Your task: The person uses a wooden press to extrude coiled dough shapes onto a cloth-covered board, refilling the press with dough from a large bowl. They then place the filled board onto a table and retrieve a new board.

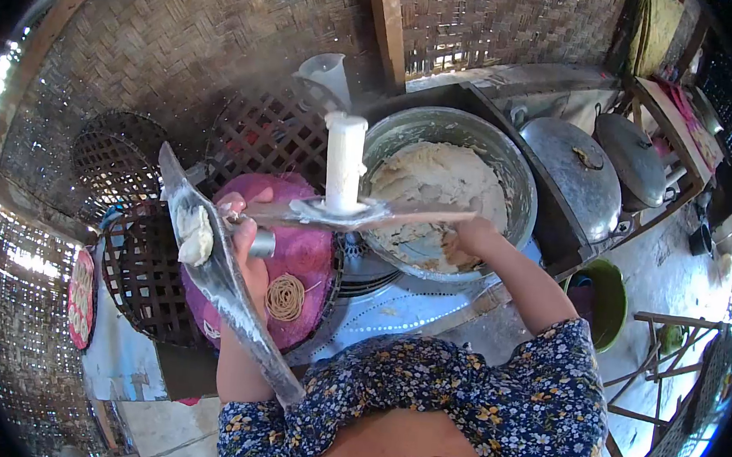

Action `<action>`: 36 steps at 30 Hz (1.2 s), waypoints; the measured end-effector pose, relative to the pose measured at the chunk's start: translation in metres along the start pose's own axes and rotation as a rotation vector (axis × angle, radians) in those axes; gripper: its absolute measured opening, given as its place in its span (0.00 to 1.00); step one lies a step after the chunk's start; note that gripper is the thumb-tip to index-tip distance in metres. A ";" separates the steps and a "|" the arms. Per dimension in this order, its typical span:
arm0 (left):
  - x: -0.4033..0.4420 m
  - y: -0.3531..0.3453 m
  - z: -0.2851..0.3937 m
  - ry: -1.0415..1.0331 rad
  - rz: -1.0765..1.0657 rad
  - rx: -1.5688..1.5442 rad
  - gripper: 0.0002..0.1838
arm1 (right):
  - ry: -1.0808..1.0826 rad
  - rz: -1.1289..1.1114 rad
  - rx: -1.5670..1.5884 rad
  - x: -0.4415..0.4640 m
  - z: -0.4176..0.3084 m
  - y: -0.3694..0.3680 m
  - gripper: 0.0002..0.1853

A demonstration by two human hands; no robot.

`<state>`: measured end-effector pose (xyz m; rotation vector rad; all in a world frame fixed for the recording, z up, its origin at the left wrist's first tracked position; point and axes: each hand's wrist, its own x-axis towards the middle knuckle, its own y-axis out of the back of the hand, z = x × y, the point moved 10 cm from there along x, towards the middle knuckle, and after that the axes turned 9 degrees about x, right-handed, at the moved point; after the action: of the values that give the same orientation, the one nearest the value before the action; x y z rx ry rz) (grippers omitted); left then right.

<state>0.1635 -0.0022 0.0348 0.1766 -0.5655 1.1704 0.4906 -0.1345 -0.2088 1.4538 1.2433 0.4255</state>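
My left hand (249, 235) is closed around one end of a wooden bar (423, 213) that bears an upright, dough-smeared white plunger (345, 162). Against the same hand leans a dark wooden board (228, 291), slanting along my left forearm, with a lump of pale dough (196, 237) on it. A short metal tube (262, 243) juts out beside that hand; it seems to belong to the board. My right hand (473, 239) reaches into a large metal basin (521, 168), its curled fingers sunk in the dough (439, 178) and partly hidden below the bar's other end.
Under my left hand are pink netting (299, 253), a coil of rubber bands (285, 297) and dark woven baskets (143, 271). Lidded pots (572, 172) stand right of the basin. A green tub (608, 303) is on the floor. A pale jug (325, 75) stands behind.
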 end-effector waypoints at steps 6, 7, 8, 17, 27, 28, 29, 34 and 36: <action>0.005 0.016 -0.002 -0.103 -0.045 0.086 0.25 | 0.162 -0.032 -0.081 -0.033 -0.007 0.053 0.13; 0.003 0.015 -0.004 -0.070 -0.076 0.114 0.23 | 0.179 0.035 -0.102 -0.031 0.002 0.063 0.12; 0.003 0.023 -0.010 -0.018 -0.012 0.103 0.24 | 0.195 0.103 -0.123 -0.029 0.017 0.075 0.12; -0.003 0.011 -0.018 -0.107 -0.267 0.204 0.33 | 0.131 0.165 -0.549 0.005 0.031 0.098 0.09; -0.016 0.009 -0.022 0.051 -0.313 0.190 0.24 | 0.153 0.238 -0.452 0.031 0.036 0.026 0.09; -0.016 0.010 -0.028 -0.019 -0.353 0.287 0.22 | 0.163 0.187 -0.436 0.026 0.033 0.024 0.09; -0.016 0.012 -0.031 -0.084 -0.349 0.271 0.20 | 0.171 0.136 -0.421 0.019 0.030 0.025 0.10; -0.027 0.009 -0.081 0.570 -0.280 -0.218 0.12 | 0.062 -0.063 -0.138 -0.042 0.006 0.086 0.17; -0.032 0.000 -0.100 0.682 -0.318 -0.220 0.13 | -0.024 -0.168 0.206 -0.066 0.001 0.112 0.19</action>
<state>0.1874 0.0132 -0.0658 -0.3073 -0.0525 0.7808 0.5169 -0.1710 -0.0869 1.5063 1.4101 0.1705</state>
